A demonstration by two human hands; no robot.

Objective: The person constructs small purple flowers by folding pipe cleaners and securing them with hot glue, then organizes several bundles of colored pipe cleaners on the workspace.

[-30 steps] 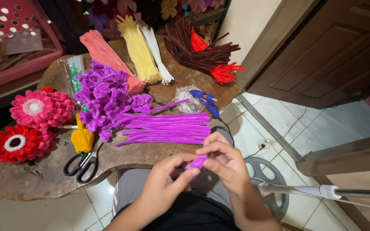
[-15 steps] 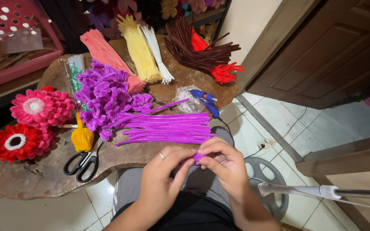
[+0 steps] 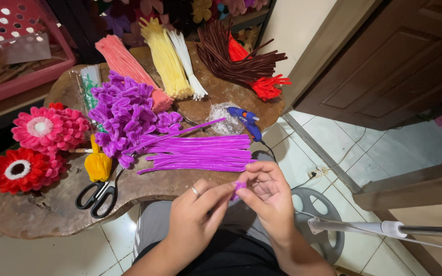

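Both hands [image 3: 231,204] pinch a fuzzy purple stem [image 3: 239,185], seemingly bent.

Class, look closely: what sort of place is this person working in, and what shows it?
Probably a home craft corner for making flowers. A low wooden table on tiled floor holds bundles of purple pipe cleaners, finished pink flowers, scissors and a blue glue gun.

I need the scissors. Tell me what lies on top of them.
A yellow pom-pom covers the blade tips of the black scissors; the handles lie bare on the wooden table. The tips themselves are hidden.
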